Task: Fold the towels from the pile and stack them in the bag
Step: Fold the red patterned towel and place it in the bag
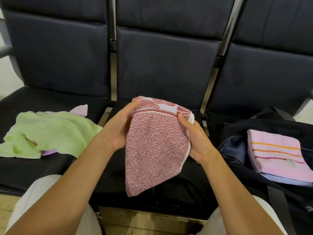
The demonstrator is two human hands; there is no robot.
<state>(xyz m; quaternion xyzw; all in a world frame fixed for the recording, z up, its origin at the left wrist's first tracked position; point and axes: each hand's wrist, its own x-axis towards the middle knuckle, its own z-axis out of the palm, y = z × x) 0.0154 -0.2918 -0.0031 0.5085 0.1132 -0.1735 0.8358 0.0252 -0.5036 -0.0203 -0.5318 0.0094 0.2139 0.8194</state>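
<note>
Red towel point(156, 150) mid-fold, held up over the middle seat point(169, 102), lower corner hanging free. Left hand point(118, 128) cups its left edge, fingers behind, thumb at the top border; right hand point(196, 138) has a closed grip on the right edge, thumb on top. Bag point(237, 129) on the right seat, open, with a pink striped towel point(277, 150) folded on top of at least one more. Pile point(49, 133) on the left seat: green towel point(50, 129) uppermost, pale purple peeking beneath. Judgement: partway; this towel needs finishing, and the pile is unfolded.
</note>
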